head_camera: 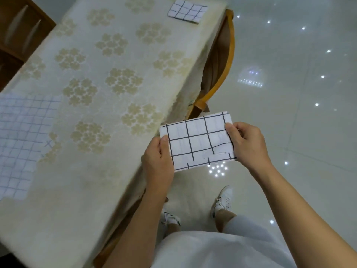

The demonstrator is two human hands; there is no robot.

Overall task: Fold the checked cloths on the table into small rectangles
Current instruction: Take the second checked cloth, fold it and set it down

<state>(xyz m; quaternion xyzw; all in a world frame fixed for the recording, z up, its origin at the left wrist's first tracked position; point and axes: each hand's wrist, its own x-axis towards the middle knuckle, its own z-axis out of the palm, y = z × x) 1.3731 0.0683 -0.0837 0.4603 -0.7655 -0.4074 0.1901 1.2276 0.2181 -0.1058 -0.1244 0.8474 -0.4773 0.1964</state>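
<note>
Just above the person's white skirt (212, 252), the left hand (158, 161) and right hand (247, 144) each pinch one end of a folded white black-checked cloth rectangle (197, 140), held in the air just off the right edge of the cream flower-patterned table (92, 190). On that table, another folded checked cloth (186, 10) lies at the far right corner, and a spread blue-checked cloth (21, 140) lies at the left edge.

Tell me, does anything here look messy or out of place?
Only slightly: the folded cloth held between the left hand and right hand shows a layer sticking out unevenly near its lower right corner.
</note>
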